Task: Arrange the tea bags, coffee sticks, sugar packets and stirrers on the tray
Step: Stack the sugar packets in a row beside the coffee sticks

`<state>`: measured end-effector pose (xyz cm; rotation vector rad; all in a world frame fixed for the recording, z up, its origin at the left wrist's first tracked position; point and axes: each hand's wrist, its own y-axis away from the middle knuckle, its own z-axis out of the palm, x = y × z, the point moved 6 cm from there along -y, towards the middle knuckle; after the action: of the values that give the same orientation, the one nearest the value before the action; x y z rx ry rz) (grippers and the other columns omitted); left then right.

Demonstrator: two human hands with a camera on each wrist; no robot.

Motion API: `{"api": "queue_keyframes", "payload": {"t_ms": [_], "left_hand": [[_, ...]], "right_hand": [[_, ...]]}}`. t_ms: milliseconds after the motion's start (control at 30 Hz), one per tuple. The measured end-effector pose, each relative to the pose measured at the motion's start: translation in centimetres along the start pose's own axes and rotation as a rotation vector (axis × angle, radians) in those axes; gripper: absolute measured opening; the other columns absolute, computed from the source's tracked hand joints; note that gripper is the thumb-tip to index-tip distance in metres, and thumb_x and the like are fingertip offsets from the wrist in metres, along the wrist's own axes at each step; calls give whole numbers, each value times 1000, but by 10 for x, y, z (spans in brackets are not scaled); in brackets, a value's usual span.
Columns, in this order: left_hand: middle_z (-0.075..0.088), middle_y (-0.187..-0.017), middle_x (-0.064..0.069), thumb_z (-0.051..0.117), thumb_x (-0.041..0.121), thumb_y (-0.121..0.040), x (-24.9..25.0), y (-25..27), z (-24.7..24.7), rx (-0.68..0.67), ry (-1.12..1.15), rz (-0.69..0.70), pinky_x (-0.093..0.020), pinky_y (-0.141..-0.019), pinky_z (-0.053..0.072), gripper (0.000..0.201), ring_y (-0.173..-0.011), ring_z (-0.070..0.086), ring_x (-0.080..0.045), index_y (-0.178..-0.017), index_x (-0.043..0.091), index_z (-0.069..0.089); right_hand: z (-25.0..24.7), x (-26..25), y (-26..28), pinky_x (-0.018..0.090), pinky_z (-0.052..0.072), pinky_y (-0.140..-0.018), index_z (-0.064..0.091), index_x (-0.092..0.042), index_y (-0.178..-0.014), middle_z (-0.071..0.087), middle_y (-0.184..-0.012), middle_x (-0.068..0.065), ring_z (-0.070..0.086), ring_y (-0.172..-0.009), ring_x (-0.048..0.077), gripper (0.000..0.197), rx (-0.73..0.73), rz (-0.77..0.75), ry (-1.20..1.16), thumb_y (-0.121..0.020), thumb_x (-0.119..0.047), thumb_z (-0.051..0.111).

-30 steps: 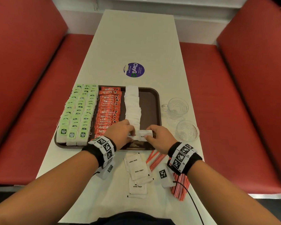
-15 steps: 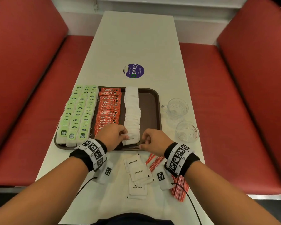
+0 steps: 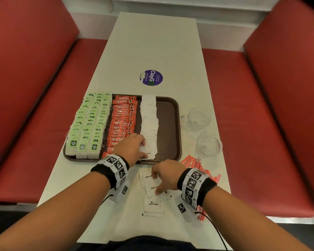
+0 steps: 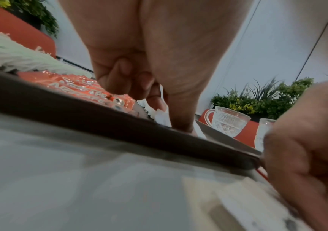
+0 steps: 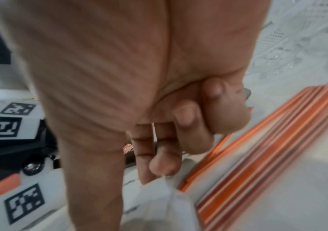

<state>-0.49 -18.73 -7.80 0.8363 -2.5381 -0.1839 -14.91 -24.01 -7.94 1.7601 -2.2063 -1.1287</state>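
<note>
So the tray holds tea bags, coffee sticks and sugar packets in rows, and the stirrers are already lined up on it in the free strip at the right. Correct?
Not quite. The stirrers are not on the tray; the head view shows them lying on the table, off its near right corner. The tea bags, coffee sticks and sugar packets do sit in rows on the tray.

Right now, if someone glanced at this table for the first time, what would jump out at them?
Probably the brown tray packed in neat columns: green tea bags on its left, orange coffee sticks next, then white sugar packets. The left hand rests on the nearest packet there, while the right hand reaches into loose sugar packets on the table, beside red stirrers.
</note>
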Motion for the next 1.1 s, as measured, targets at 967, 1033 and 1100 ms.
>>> {"api": "queue_keyframes", "payload": {"t_ms": [967, 1033, 1100], "left_hand": [[65, -111, 2, 76, 31, -84, 33, 69, 28, -183, -119, 196, -26, -79, 43, 46, -95, 57, -15, -125, 24, 56], [65, -112, -1, 69, 31, -90, 36, 70, 29, -223, -185, 249, -28, -80, 42, 38, -100, 59, -19, -125, 21, 58], [64, -114, -3, 59, 30, -96, 36, 72, 28, -237, -210, 275, -32, -85, 45, 27, -105, 60, -22, -121, 19, 60]], "right_hand": [[9, -6, 23, 29, 36, -57, 42, -26, -68, 50, -71, -4, 48, -66, 17, 34, 62, 38, 54, -91, -36, 64], [6, -4, 26, 32, 45, -65, 46, -23, -74, 59, -80, 1, 55, -74, 21, 24, 87, 41, 0, -95, -28, 57], [2, 1, 29, 38, 53, -76, 51, -17, -89, 65, -94, 6, 61, -86, 26, 8, 112, 58, -77, -95, -21, 53]]}}
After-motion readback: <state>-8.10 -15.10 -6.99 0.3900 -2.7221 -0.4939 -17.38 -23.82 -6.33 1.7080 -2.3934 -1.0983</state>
